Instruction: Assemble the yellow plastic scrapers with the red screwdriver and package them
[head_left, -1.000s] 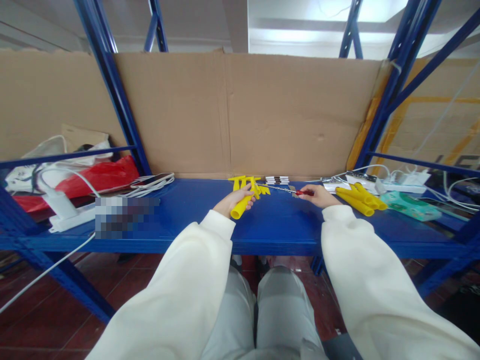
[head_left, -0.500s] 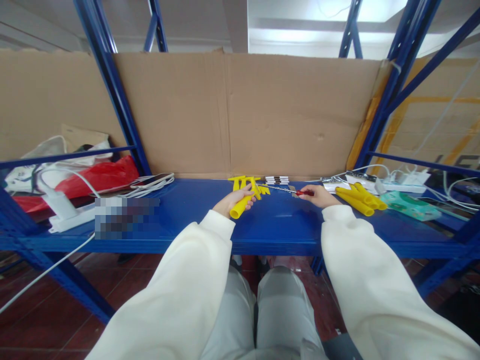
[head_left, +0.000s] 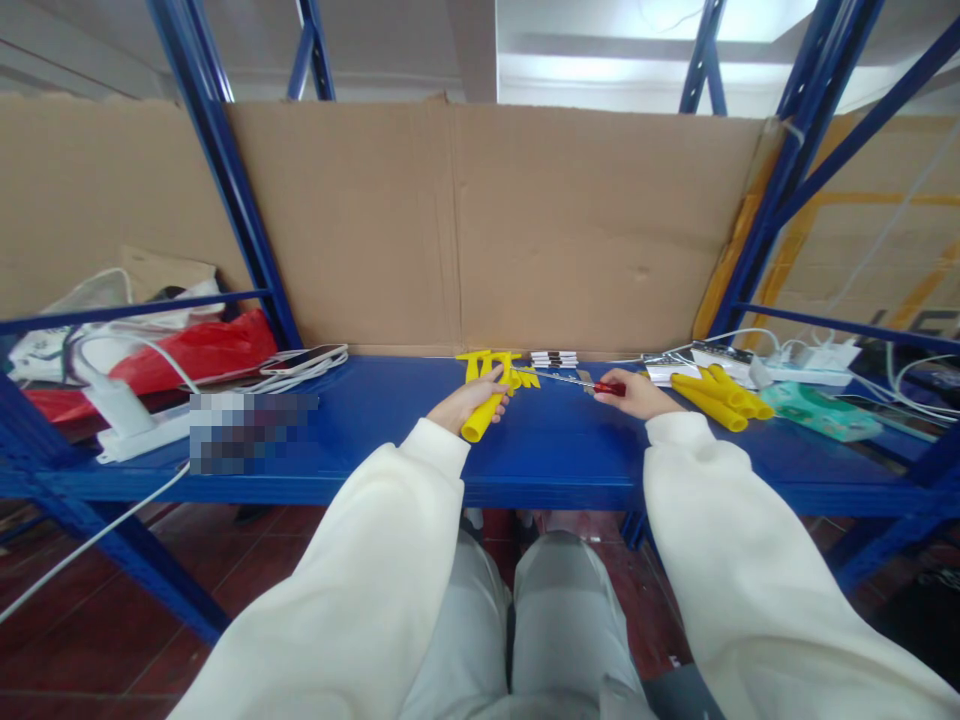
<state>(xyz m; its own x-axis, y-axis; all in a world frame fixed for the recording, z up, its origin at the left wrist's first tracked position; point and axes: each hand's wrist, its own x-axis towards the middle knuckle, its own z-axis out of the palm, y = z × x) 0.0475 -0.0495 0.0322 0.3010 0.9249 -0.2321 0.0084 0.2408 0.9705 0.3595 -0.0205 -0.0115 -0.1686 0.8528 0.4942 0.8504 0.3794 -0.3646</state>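
Observation:
My left hand [head_left: 469, 399] is closed around a yellow tube-shaped handle [head_left: 484, 418], its round end tilted toward me. In my right hand [head_left: 634, 393] is a screwdriver [head_left: 607, 388] with a red and black grip. Its long metal shaft points left to the upper part of the yellow handle; whether the tip touches is too small to tell. Behind my left hand lie several yellow T-shaped pieces [head_left: 472, 366] on the blue shelf. Small white and dark packs [head_left: 553, 359] sit just right of them, against the cardboard.
More yellow tubes [head_left: 716, 398] lie to the right, beside a green packet [head_left: 821, 411] and a white power strip [head_left: 814, 374]. At left are a phone [head_left: 304, 360] with cables, a red bag [head_left: 217, 350] and another power strip [head_left: 150, 432]. A cardboard panel [head_left: 585, 230] stands behind.
The screwdriver and my right hand have shifted very slightly to the right. The yellow handle in my left hand has turned or tipped a little; both grips stay closed.

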